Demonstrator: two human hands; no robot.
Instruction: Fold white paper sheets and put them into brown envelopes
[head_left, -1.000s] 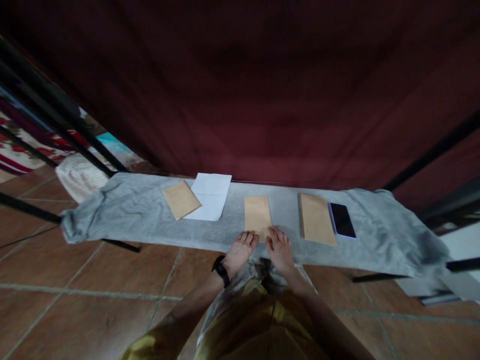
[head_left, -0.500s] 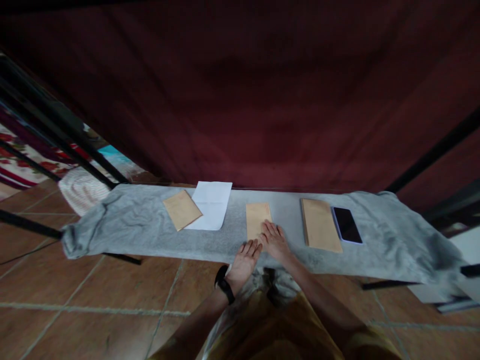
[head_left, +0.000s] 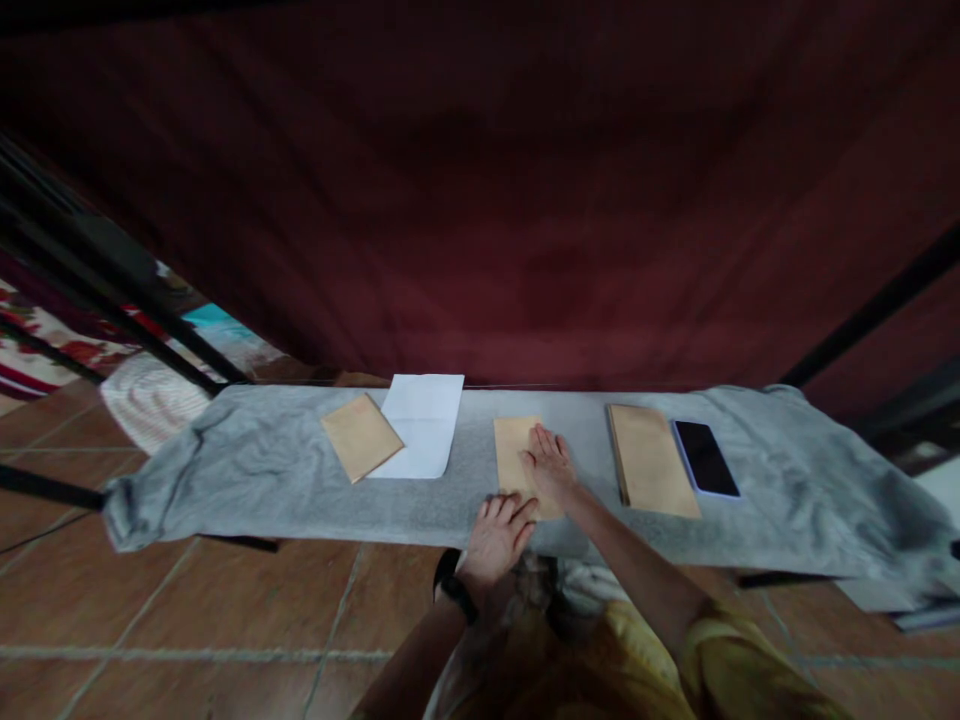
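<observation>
A tan paper envelope (head_left: 514, 445) lies flat on the grey cloth in front of me, partly covered by both hands. My right hand (head_left: 551, 465) rests flat on its right side, fingers stretched out and pointing away from me. At the near left corner, my left hand (head_left: 499, 535) presses down with its fingers extended; a black band is on that wrist. To the right is a stack of tan envelopes (head_left: 652, 460). On the left, another tan envelope (head_left: 363, 438) overlaps a creased white sheet of paper (head_left: 424, 425).
A phone (head_left: 706, 458) with a dark screen lies right of the stack. The grey cloth (head_left: 262, 460) covers a narrow bench-like surface, bunched at both ends. Behind it hangs a dark red curtain (head_left: 525, 250). Black metal bars (head_left: 870, 310) slant at either side above the tiled floor (head_left: 247, 610).
My right hand has slid away from me along the envelope. My left hand stays by its near edge. The whole view has shifted slightly.
</observation>
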